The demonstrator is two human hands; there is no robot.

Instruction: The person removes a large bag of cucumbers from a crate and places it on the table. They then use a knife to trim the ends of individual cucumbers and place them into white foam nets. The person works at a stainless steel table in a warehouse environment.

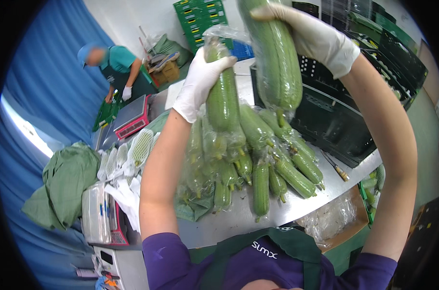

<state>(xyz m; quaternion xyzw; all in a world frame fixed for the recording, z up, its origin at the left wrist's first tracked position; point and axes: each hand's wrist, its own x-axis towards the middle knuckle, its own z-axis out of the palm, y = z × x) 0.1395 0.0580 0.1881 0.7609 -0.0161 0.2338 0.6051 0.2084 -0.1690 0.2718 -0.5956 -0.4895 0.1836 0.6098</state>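
My left hand (205, 78), in a white glove, grips the upper part of a plastic-wrapped green loofah gourd (224, 105). Held higher and to the right is a larger-looking wrapped gourd (280, 69), its stem end down, with my gloved right hand (306, 34) closed around its upper part. Below both hands, a pile of wrapped loofah gourds (261, 188) lies on the metal table (237, 217), stems pointing mostly towards me. Gourds in white foam netting (141, 146) lie left of my left forearm.
A black crate (331, 123) stands on the table's right, beside a brass-ended tool (341, 173). Scales with red bases (132, 125) stand left, near a green sack (69, 185). A co-worker (121, 70) stands back left. A cardboard box (360, 214) holds plastic bags.
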